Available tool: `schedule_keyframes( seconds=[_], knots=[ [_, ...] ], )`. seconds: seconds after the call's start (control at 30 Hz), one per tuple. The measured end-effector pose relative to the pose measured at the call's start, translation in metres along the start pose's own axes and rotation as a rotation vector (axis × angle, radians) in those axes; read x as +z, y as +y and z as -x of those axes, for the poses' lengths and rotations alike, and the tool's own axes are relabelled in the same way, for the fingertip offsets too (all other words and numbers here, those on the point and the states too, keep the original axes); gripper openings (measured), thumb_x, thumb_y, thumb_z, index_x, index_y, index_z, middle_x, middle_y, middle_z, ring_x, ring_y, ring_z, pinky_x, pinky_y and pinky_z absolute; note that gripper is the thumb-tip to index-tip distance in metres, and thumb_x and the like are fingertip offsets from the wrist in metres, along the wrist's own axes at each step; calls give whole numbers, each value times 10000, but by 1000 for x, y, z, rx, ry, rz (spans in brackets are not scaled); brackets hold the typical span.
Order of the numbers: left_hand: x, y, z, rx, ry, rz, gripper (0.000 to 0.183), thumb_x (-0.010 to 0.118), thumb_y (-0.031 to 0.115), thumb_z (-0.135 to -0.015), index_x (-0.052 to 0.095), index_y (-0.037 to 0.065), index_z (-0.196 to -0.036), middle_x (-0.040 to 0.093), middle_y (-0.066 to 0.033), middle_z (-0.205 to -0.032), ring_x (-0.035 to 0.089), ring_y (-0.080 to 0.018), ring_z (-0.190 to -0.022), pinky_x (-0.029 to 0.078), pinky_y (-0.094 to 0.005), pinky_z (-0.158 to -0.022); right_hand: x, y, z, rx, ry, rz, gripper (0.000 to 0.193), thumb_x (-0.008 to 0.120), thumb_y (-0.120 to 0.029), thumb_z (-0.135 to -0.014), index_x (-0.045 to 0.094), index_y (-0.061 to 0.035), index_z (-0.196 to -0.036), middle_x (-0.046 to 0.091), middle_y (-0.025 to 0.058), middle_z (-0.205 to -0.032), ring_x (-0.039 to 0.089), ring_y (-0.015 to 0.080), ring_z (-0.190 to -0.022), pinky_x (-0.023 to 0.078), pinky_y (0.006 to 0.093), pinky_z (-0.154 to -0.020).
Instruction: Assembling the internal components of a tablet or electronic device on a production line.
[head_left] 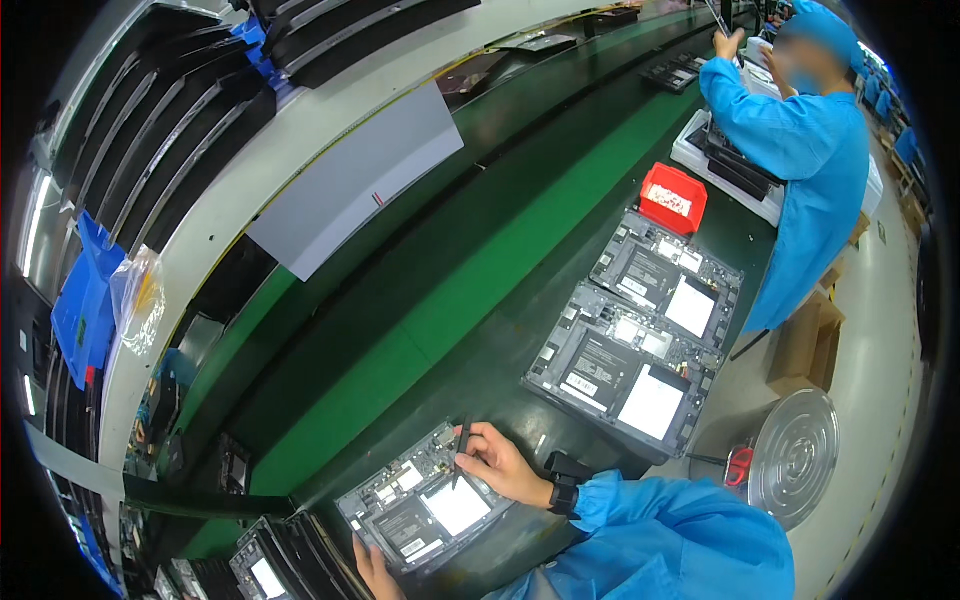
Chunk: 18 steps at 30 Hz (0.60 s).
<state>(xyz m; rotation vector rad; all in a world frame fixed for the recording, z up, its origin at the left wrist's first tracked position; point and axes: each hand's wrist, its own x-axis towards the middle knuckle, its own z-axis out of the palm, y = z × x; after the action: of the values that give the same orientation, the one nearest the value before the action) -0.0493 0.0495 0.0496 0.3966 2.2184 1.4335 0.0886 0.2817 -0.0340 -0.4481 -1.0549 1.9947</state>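
Observation:
In front of me lies an opened tablet-like device [395, 500] with bare circuit boards, a dark battery and a bright white panel. My right hand [503, 467] is over its far right corner, fingers closed in a pinch around a slim black tweezers-like tool [462, 442]. The tool points down toward the white panel. At the near left edge of the device, my left hand [375, 572] touches the rim with its fingers stretched out; the picture's lower edge cuts off part of this hand.
Opened devices [610, 375] lie stacked to the right, beside a red bin [672, 198] of small parts. More units [262, 570] stand at the lower left. A green conveyor [400, 350] runs beyond. A co-worker [810, 150] in blue works at far right; a round metal stool [793, 460] is nearer.

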Motion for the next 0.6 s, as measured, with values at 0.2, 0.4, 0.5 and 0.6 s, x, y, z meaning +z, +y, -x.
schedule_keyframes(
  seconds=[0.2,0.4,0.5,0.6],
  knots=[
    [-19,-21,-48,215,108,158,476,547,160,-1099,502,-76,-1510,566,-191,-1498,576,-259,-1309,424,-386,-1144,0,-1,1,-22,-17,26,429,704,-112,-1037,521,13,-1404,655,-14,-912,586,43,-902,453,226,-874],
    [34,15,-196,341,-8,302,393,582,121,-1086,616,-68,-1429,699,-112,-1346,657,-157,-1138,509,-290,-1007,-4,-5,11,-145,192,47,302,695,-45,-1005,547,-2,-1264,663,60,-1063,617,126,-1041,453,278,-990],
    [63,18,-306,255,20,304,407,600,105,-1065,620,-39,-1445,730,-77,-1275,677,-145,-1092,529,-295,-962,0,-10,9,-228,96,185,262,690,-10,-968,540,-26,-1182,684,80,-1030,622,144,-1014,352,420,-1180],
    [79,31,-372,411,-87,-267,499,601,239,-1056,592,-80,-1440,703,-191,-1372,666,-259,-1235,481,-350,-1077,-1,-10,8,-239,76,281,255,692,9,-965,537,-41,-1163,706,100,-1035,640,148,-976,425,401,-1125]
  ],
)
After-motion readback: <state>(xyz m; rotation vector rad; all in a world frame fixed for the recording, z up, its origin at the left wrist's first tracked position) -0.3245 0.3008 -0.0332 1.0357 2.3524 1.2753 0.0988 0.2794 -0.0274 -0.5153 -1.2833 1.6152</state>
